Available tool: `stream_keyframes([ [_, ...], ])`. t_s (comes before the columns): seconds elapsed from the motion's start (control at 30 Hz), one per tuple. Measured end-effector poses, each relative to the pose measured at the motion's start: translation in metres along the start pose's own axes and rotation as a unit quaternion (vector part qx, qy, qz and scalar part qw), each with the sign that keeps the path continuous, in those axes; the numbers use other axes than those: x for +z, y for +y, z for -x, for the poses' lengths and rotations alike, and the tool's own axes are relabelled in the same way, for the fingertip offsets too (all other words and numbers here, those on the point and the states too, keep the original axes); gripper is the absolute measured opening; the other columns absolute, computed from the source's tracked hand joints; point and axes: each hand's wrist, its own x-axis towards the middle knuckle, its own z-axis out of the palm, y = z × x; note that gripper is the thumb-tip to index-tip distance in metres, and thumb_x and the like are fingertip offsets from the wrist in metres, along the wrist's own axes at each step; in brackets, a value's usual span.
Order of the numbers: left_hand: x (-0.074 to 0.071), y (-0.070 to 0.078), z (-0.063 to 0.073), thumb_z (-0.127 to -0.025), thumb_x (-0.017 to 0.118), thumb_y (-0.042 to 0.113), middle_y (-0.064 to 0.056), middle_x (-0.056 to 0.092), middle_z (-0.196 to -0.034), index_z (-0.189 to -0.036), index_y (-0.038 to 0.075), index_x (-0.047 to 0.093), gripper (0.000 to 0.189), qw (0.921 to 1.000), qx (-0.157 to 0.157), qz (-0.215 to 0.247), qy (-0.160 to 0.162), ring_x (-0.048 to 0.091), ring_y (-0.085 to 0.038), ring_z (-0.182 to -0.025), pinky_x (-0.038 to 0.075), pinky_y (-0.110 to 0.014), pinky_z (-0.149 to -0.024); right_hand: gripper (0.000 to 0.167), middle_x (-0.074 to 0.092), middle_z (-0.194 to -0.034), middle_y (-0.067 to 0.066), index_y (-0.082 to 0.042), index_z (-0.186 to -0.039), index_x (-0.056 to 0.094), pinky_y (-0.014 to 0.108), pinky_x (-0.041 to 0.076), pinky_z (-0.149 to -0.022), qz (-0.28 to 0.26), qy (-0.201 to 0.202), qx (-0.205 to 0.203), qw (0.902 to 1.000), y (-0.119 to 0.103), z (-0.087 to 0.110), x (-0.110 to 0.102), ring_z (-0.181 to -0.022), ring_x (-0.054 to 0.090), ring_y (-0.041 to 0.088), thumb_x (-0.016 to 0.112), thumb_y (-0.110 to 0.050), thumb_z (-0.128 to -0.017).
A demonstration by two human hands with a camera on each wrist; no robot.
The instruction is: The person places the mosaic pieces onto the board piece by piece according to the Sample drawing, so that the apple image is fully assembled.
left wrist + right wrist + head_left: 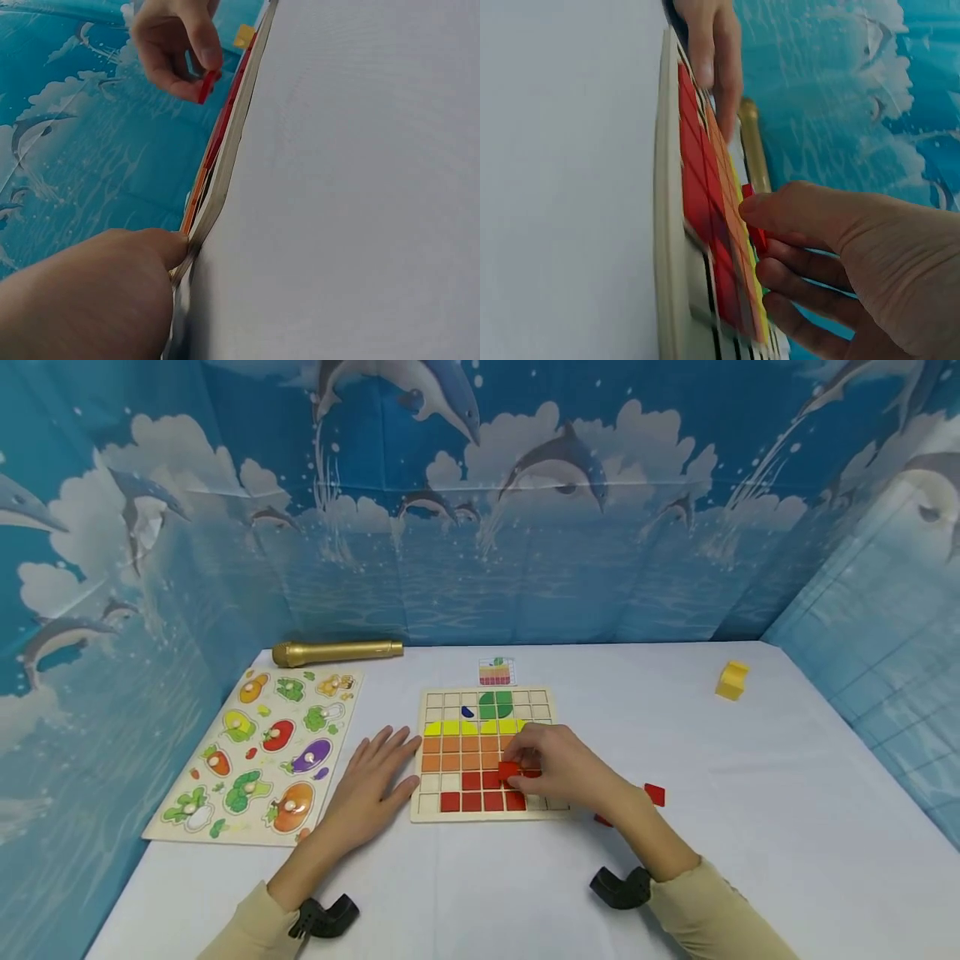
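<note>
A wooden grid board [430, 803] lies on the white table, its cells partly filled with red, orange, yellow and green tiles. My right hand [557, 766] pinches a red square tile [507, 770] between thumb and fingertips, over the red rows. In the right wrist view the pinched tile [751, 201] is tilted above the board. My left hand [372, 787] lies flat with fingers spread, its thumb and fingertips at the board's left edge. Beside my right forearm lie loose red tiles [655, 794], one partly hidden by the arm.
Left of the board lies a vegetable puzzle board [255, 739], with a gold microphone [337, 652] behind it. A small picture card [497, 672] sits behind the grid board. Yellow blocks [732, 680] stand at the back right. A dolphin-print curtain [480, 585] surrounds the table.
</note>
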Motion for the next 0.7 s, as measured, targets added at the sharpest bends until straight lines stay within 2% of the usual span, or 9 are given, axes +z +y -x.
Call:
stream_keyframes([
  [0.17, -0.001, 0.000, 0.000, -0.106, 0.061, 0.035, -0.010, 0.038, -0.170, -0.160, 0.015, 0.047, 0.060, 1.0000, 0.003, -0.007, -0.004, 0.022, -0.038, -0.162, 0.012, -0.061, -0.131, 0.025, 0.071, -0.093, -0.004, -0.014, -0.107, 0.077, 0.026, 0.055, -0.078, 0.011, -0.001, -0.004, 0.9999, -0.027, -0.017, 0.024, -0.084, 0.060, 0.011, 0.088, -0.022, -0.086],
  [0.27, -0.001, -0.001, -0.001, -0.106, 0.060, 0.036, -0.010, 0.038, -0.170, -0.161, 0.016, 0.046, 0.060, 0.9999, 0.000, -0.012, -0.007, 0.021, -0.037, -0.162, 0.011, -0.061, -0.131, 0.024, 0.072, -0.095, -0.004, -0.013, -0.109, 0.078, 0.027, 0.055, -0.079, 0.018, 0.012, -0.023, 0.9995, -0.034, -0.024, 0.039, -0.084, 0.061, 0.012, 0.087, -0.021, -0.088],
  [0.47, -0.003, -0.003, -0.003, -0.107, 0.059, 0.037, -0.009, 0.036, -0.171, -0.162, 0.017, 0.044, 0.060, 0.9998, -0.004, -0.014, -0.017, 0.019, -0.036, -0.163, 0.010, -0.060, -0.132, 0.022, 0.072, -0.097, -0.003, -0.014, -0.112, 0.080, 0.027, 0.055, -0.076, -0.001, 0.060, -0.045, 0.9972, -0.034, -0.027, 0.061, -0.086, 0.061, 0.013, 0.085, -0.019, -0.091],
  [0.7, -0.003, -0.005, -0.002, -0.106, 0.059, 0.038, -0.007, 0.033, -0.173, -0.163, 0.020, 0.043, 0.062, 0.9995, -0.011, -0.015, -0.025, 0.016, -0.033, -0.164, 0.008, -0.059, -0.133, 0.018, 0.075, -0.105, -0.006, -0.018, -0.108, 0.083, 0.032, 0.060, -0.090, 0.006, 0.100, -0.053, 0.9935, -0.031, -0.022, 0.070, -0.101, 0.065, 0.012, 0.086, -0.021, -0.090],
])
